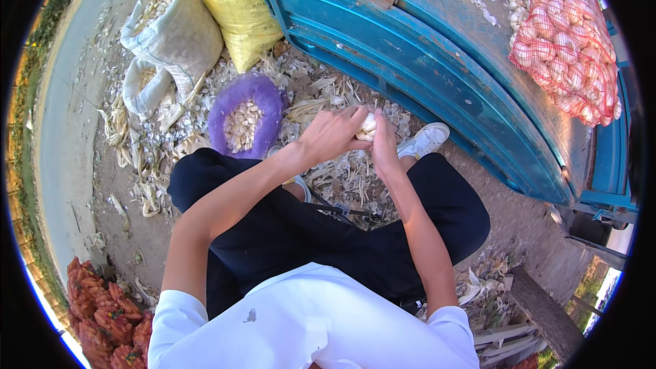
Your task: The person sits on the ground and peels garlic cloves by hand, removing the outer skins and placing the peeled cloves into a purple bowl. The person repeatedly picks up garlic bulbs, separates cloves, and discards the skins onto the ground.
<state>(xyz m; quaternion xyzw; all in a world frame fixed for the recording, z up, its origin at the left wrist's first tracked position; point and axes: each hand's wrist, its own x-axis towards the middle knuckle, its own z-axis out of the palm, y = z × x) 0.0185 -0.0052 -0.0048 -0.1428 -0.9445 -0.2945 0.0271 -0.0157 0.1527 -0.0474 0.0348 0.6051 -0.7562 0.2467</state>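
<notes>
A white garlic bulb [367,127] is held between both hands, out in front of the knees. My left hand [333,132] grips it from the left side, with the fingers curled over its top. On the other side, my right hand [384,141] presses against the bulb with upright fingers. Left of the hands, a purple mesh sack [218,113] with a rolled rim stands on the ground, and peeled garlic cloves [243,125] lie in it. Parts of both hands' fingertips are hidden around the bulb.
White woven sacks [197,36] and a yellow sack [243,15] of cloves stand upper left. A blue metal truck tailgate [410,61] crosses ahead; a red net bag of garlic [564,46] lies on the bed. Husks litter the ground. Red net bags [102,312] are lower left, a log [543,312] lower right.
</notes>
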